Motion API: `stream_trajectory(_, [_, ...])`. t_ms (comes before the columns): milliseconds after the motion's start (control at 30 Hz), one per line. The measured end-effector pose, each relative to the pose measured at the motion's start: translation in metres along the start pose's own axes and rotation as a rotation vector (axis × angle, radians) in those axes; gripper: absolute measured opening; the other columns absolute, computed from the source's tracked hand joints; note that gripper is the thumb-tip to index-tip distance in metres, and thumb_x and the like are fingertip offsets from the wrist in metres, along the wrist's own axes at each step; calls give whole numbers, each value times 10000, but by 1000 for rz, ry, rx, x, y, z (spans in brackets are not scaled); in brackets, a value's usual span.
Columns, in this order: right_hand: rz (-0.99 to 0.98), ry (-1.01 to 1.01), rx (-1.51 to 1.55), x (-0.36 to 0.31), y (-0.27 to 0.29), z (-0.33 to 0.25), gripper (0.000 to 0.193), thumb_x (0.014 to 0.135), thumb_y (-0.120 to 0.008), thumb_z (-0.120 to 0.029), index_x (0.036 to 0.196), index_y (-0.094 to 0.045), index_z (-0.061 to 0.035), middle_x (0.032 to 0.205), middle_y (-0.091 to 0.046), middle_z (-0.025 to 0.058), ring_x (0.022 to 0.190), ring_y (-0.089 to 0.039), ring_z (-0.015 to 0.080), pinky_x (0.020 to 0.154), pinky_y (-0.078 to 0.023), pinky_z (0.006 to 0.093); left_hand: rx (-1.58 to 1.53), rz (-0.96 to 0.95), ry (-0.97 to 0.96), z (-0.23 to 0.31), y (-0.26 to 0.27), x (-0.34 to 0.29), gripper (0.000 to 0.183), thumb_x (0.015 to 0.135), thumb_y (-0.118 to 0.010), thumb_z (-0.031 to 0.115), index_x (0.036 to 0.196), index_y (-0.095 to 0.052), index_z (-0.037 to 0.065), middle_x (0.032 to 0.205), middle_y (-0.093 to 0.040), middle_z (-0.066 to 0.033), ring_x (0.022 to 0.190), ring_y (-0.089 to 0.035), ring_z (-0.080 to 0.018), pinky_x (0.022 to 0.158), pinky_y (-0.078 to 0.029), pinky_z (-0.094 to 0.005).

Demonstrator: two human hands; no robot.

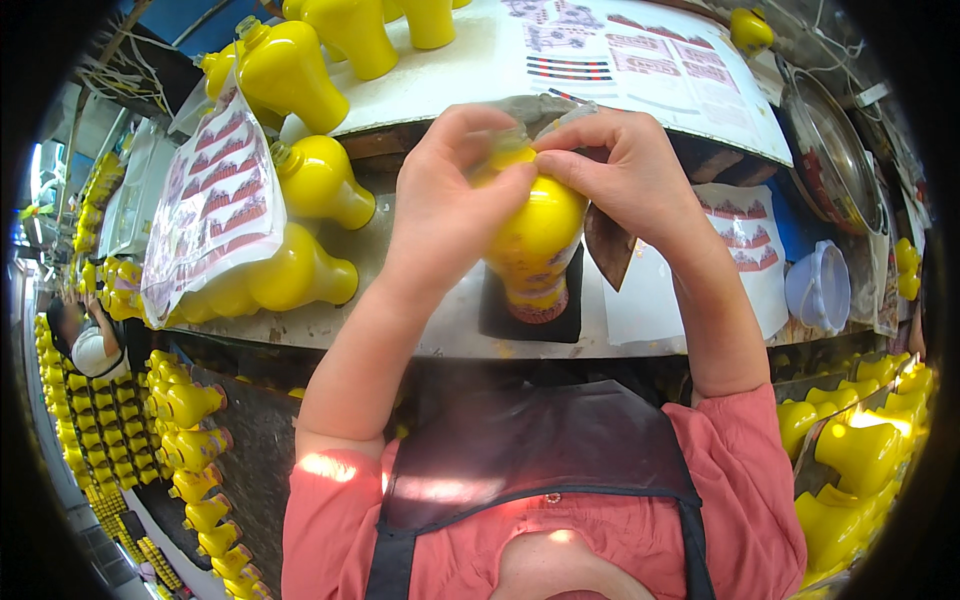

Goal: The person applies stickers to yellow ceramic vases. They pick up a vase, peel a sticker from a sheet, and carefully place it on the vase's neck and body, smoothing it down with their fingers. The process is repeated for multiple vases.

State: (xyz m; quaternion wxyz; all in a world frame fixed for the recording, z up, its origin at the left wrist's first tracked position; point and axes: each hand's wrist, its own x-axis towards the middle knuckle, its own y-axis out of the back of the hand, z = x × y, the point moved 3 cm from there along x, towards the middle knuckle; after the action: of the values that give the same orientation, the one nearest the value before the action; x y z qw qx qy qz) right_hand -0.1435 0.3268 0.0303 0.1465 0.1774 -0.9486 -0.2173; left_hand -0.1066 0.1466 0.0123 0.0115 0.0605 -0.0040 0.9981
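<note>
A glossy yellow vase [545, 215] with a narrow neck stands on a black mat [560, 328] before me, tilted a little. Purplish printed patterns and a reddish band show on its lower part. My left hand [455, 195] closes around the neck, thumb and fingers on its rim area. At the other side of the neck, my right hand [625, 170] pinches thumb and forefinger together; what lies between those tips is too small to make out. Below my right palm sticks out a brown pointed flat scraper [608, 250], apparently held by the hidden lower fingers.
Several yellow vases [318, 185] lie and stand at left behind a propped decal sheet [220, 200]. More decals [650, 50] cover the white board beyond. A white bucket [820, 288] sits at right. Vases [860, 450] crowd both sides; another person [92, 340] is far left.
</note>
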Motion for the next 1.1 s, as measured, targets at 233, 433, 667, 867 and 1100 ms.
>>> stream_trajectory(233, [71,37,41,-6,-3,7,246,890,-693,-126,1079,-752,21,919,-745,146,782,-710,186,712,-553,325,-230,-82,12,-10,4,-2,294,1038,-619,108,1320,-563,48,1171,-691,-80,1089,-636,-117,973,-514,-273])
stream_trajectory(433, [230,485,-252,-38,-18,-21,296,912,-635,54,1181,-694,-52,954,-735,88,587,-599,140,555,-486,290,-238,-44,-55,-14,6,0,208,1091,-555,150,1245,-645,44,1136,-680,-28,1027,-622,-88,927,-506,-250])
stream_trajectory(667, [170,551,-427,-45,-18,-18,354,873,-654,16,1198,-687,-122,942,-731,117,708,-698,301,619,-550,378,-243,-25,-57,-9,7,0,183,1076,-587,148,1168,-704,43,1102,-685,0,984,-603,-75,899,-496,-237])
stream_trajectory(867, [220,396,-270,-48,-11,-10,313,898,-642,40,1183,-704,-75,1002,-749,138,738,-706,274,657,-547,329,-270,-56,-84,-5,5,-2,161,1043,-629,124,1159,-708,45,1084,-687,3,995,-600,-80,896,-496,-243])
stream_trajectory(1100, [138,540,-437,-63,-27,-23,344,862,-712,-32,1194,-696,-122,851,-702,99,664,-672,282,581,-524,375,-22,-21,-68,6,6,3,181,923,-769,57,1084,-695,21,1024,-685,-28,962,-621,-95,870,-513,-246])
